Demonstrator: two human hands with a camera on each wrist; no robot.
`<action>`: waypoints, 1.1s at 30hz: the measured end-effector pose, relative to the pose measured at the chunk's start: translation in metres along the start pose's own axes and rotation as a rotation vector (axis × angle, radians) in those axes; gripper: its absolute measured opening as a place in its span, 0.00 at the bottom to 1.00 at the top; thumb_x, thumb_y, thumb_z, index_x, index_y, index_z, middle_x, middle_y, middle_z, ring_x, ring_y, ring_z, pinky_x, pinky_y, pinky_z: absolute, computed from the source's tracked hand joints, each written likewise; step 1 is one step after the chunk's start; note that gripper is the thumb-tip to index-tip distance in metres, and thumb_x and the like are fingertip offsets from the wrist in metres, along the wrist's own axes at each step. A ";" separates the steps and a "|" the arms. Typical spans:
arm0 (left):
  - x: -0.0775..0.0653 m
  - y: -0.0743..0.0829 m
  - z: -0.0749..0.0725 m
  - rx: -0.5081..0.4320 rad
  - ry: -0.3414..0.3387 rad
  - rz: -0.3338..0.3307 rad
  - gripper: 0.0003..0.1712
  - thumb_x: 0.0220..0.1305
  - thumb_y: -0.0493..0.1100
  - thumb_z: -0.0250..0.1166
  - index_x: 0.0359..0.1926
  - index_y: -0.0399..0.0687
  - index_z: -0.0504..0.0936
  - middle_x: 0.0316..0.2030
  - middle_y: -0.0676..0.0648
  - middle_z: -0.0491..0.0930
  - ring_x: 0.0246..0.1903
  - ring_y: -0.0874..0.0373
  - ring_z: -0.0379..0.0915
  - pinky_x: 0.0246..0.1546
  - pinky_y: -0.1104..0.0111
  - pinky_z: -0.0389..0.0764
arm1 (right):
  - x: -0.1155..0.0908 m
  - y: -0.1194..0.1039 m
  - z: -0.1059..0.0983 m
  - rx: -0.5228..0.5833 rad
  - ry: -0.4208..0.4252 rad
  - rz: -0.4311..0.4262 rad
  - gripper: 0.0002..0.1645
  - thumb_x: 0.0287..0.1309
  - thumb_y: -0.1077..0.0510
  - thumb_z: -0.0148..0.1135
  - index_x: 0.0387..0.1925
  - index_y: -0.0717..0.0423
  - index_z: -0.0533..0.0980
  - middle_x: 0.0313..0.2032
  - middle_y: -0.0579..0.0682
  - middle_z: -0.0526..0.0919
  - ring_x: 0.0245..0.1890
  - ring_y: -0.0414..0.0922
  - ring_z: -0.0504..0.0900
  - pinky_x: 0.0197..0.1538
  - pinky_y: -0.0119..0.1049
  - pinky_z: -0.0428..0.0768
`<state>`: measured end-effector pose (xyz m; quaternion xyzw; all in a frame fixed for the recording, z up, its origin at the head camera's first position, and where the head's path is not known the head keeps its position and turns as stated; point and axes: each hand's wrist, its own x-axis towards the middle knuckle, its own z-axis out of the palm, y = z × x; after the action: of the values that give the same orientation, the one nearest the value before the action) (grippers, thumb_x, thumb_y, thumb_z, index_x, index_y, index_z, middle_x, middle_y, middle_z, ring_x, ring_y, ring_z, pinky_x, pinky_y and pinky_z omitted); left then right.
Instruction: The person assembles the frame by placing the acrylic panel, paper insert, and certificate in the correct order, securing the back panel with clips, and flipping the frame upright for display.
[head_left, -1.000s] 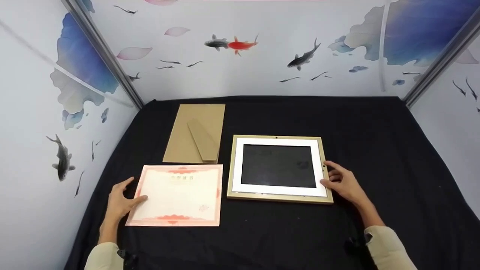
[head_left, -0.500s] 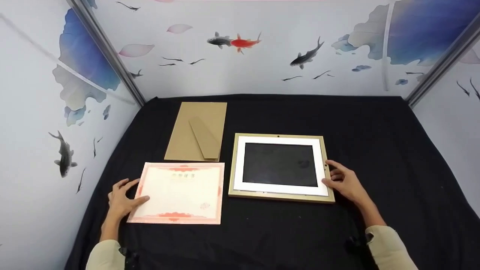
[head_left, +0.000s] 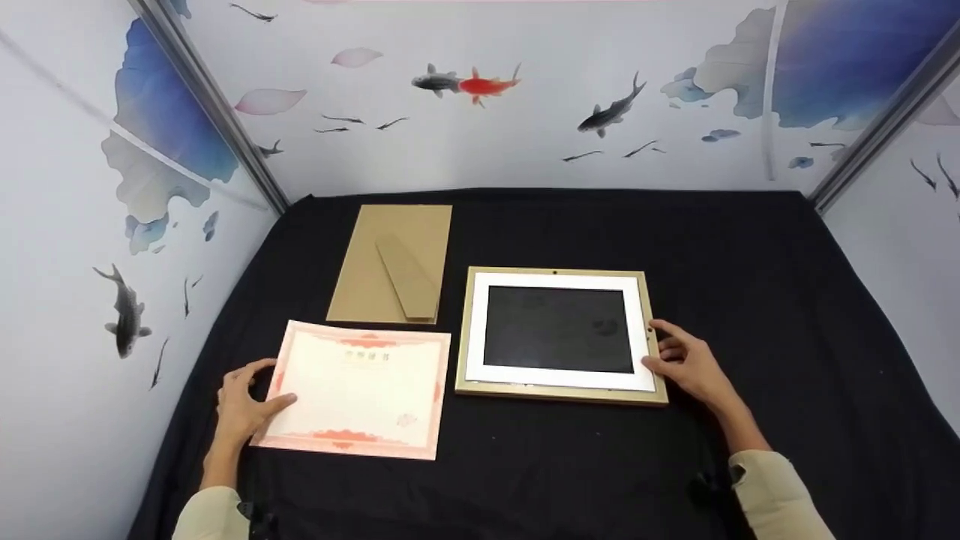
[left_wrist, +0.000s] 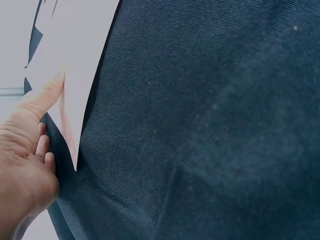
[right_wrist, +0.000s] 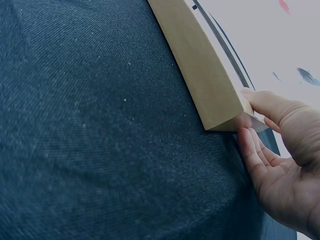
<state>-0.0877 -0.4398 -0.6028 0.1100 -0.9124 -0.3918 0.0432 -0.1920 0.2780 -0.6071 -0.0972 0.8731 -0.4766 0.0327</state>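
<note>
On the left of the black cloth is a certificate (head_left: 352,394), a sheet with a pink ornamental border. My left hand (head_left: 244,405) pinches its left edge, thumb on top, and the sheet bows near the thumb in the left wrist view. A picture frame (head_left: 555,381) with a gold rim and white inner border lies face up to the right. With the thumb over its right rim and fingers along the outer side, my right hand (head_left: 688,369) grips the frame. In the right wrist view, the frame's gold side (right_wrist: 200,65) meets the fingertips at a corner.
Behind the certificate lies a brown backing board (head_left: 367,262) with a fold-out stand leg (head_left: 409,281) on it. Black cloth (head_left: 525,480) covers the table. White printed panels with fish enclose the back and sides.
The left fingers have come in to the certificate's edge and taken hold of it. The sheet has turned slightly clockwise, its right side nearer me. The right hand and frame stay put.
</note>
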 end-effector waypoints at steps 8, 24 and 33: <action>-0.002 0.002 0.001 -0.056 0.027 0.069 0.37 0.52 0.36 0.80 0.60 0.36 0.72 0.50 0.33 0.76 0.45 0.43 0.72 0.45 0.62 0.72 | -0.002 0.000 0.000 0.007 0.004 0.002 0.39 0.60 0.62 0.73 0.71 0.60 0.69 0.44 0.61 0.80 0.40 0.50 0.79 0.41 0.30 0.77; 0.003 0.004 -0.003 -0.013 -0.006 0.030 0.28 0.59 0.37 0.76 0.58 0.32 0.79 0.37 0.39 0.81 0.34 0.53 0.76 0.34 0.73 0.76 | -0.003 -0.006 0.000 0.004 -0.005 -0.034 0.40 0.59 0.64 0.73 0.70 0.67 0.67 0.44 0.62 0.79 0.40 0.52 0.79 0.41 0.30 0.76; 0.005 0.005 -0.002 -0.036 0.036 0.040 0.07 0.66 0.37 0.70 0.39 0.36 0.85 0.29 0.45 0.79 0.27 0.58 0.73 0.28 0.71 0.74 | -0.004 -0.009 0.000 0.009 -0.006 -0.021 0.39 0.60 0.67 0.72 0.70 0.67 0.67 0.44 0.64 0.79 0.40 0.54 0.78 0.42 0.31 0.77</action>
<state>-0.0930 -0.4389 -0.5975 0.0979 -0.9063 -0.4053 0.0693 -0.1865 0.2742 -0.5997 -0.1078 0.8698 -0.4805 0.0307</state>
